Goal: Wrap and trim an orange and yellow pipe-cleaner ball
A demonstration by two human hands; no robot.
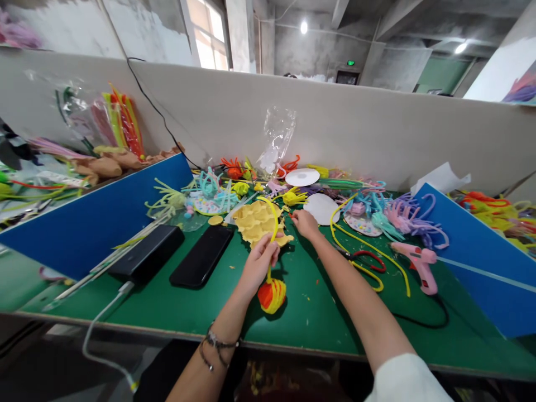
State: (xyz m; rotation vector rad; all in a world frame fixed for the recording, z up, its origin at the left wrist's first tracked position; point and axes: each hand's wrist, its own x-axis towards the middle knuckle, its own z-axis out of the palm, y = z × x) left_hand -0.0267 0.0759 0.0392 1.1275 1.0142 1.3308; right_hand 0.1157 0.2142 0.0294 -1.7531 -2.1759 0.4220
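Observation:
My left hand (260,261) is closed around a yellow pipe cleaner (274,219), which curves up above the fingers. At its lower end hangs a yellow and orange-red ball (272,296), just below the hand. My right hand (305,224) reaches farther forward, its fingers pinched together at the right edge of a yellow egg-tray piece (257,220). A small reddish bit shows by those fingertips, but what they hold is too small to make out. Yellow pipe-cleaner bundles (294,196) lie just beyond the right hand.
A black phone (201,257) and black box (146,254) lie left. Right are red-handled scissors (368,261), a loose yellow pipe cleaner (391,261) and a pink glue gun (420,262). Blue boards (100,223) flank the green table; colourful pipe-cleaner pieces (402,215) crowd the back.

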